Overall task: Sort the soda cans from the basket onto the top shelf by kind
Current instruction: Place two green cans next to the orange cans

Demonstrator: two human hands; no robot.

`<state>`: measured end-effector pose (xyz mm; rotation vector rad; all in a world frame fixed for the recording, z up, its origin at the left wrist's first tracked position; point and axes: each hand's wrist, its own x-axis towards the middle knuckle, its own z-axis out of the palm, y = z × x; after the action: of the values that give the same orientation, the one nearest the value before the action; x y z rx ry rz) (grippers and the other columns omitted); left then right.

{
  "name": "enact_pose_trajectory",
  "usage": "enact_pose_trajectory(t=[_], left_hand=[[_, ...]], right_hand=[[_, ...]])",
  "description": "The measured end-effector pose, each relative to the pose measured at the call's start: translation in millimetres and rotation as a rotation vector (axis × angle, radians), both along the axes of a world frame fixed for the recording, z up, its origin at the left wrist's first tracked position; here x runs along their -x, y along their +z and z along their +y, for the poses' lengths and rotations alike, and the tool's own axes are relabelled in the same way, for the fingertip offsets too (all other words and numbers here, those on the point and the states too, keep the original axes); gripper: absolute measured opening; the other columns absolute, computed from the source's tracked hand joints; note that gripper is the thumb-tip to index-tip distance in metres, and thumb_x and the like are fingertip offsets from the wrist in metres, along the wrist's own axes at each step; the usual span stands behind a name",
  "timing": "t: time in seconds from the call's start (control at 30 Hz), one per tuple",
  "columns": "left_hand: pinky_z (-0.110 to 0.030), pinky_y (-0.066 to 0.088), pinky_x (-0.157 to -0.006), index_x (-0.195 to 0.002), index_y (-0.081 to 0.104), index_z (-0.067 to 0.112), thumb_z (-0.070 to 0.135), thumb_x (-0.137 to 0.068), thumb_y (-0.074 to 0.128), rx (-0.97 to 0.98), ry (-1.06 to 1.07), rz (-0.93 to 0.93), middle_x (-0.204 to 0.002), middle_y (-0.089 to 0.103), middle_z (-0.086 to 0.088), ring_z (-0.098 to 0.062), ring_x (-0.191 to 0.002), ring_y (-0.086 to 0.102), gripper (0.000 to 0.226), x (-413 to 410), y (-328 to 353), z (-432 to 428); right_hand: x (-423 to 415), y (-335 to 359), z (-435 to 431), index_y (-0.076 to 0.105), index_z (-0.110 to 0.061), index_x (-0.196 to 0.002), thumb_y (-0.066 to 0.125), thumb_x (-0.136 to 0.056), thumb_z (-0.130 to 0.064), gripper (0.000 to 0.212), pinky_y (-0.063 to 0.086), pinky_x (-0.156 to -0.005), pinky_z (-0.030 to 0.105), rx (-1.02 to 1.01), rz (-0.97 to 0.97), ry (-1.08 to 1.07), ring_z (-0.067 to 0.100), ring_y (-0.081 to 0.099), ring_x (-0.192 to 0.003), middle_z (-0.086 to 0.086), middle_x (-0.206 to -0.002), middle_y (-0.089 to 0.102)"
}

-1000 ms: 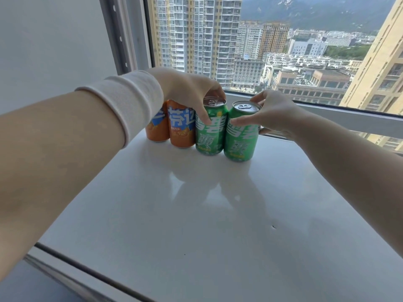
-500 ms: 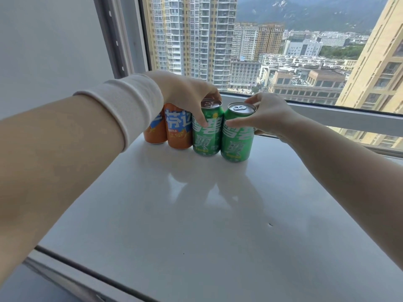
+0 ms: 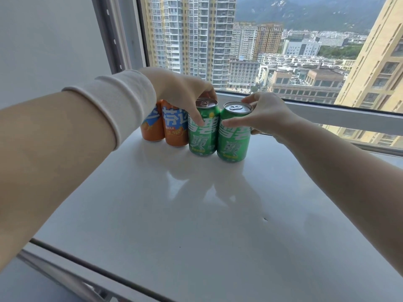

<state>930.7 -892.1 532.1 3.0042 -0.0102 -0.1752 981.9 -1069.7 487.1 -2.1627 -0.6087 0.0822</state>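
Four soda cans are seen upright in one row at the back of the top shelf [image 3: 196,214], close to the window [image 3: 261,51]. The outer orange can [image 3: 151,132] and the inner orange can [image 3: 175,134] are set together at the left end. Two green ones follow on their right, so the kinds are already grouped.

The left green can [image 3: 202,138] is gripped by the left hand [image 3: 181,90], with the thumb laid on its front and the fingers curled over the far rim. The right green can [image 3: 234,144] is held by the right hand [image 3: 268,114], with the thumb stretched across the label and the fingers wrapped behind near the top. Both green cans are stood on the shelf just beside each other; whether their sides touch cannot be told.

The sorting is judged to be at or near its end. What is left appears to be a last straightening of the green pair and the release. The basket is not in view, so it cannot be said whether more cans are waiting.

A grey window frame [image 3: 327,114] is found directly behind the row, so little room is left for pushing the cans back. Movement to the left is blocked by the orange pair. A plain wall [image 3: 43,40] is seen on the left, and a white sleeve [image 3: 122,99] on the left forearm. The orange tops are hidden by the left wrist. A metal rail [image 3: 65,277] is seen below the shelf's front edge.
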Motion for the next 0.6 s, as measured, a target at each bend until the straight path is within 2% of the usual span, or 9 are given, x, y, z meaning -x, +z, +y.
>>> enact_pose_trajectory(t=[0.33, 0.47, 0.6], left_hand=[[-0.042, 0.049, -0.094, -0.131, 0.041, 0.025, 0.028, -0.073, 0.076, 0.011, 0.003, -0.007, -0.123, 0.053, 0.004, -0.018, -0.11, 0.053, 0.068, 3.2, -1.6, -0.1], [-0.039, 0.049, -0.093, -0.135, 0.037, 0.023, 0.026, -0.076, 0.075, -0.023, 0.003, -0.007, -0.127, 0.051, 0.002, -0.018, -0.111, 0.052, 0.071, 3.1, -2.7, -2.5], [-0.042, 0.048, -0.094, -0.139, 0.033, 0.023, 0.026, -0.078, 0.073, -0.049, 0.019, 0.007, -0.132, 0.049, -0.001, -0.021, -0.113, 0.051, 0.073, 3.6, -3.7, -4.5]], right_hand=[[0.6, -3.4, 0.0, 0.051, -0.012, -0.12, 0.086, -0.057, -0.032, 0.074, 0.056, -0.082, 0.04, -0.023, -0.01, 0.002, 0.023, 0.059, -0.098, 0.005, -0.106, 0.055], [-0.8, -6.9, 0.8, 0.05, -0.014, -0.119, 0.085, -0.059, -0.036, 0.073, 0.052, -0.089, 0.041, 0.002, -0.067, -0.003, 0.023, 0.057, -0.103, 0.003, -0.106, 0.055], [0.6, -7.8, -0.1, 0.047, -0.013, -0.126, 0.082, -0.063, -0.038, 0.076, 0.046, -0.097, 0.036, 0.03, -0.105, -0.006, 0.021, 0.053, -0.111, 0.003, -0.116, 0.055]])
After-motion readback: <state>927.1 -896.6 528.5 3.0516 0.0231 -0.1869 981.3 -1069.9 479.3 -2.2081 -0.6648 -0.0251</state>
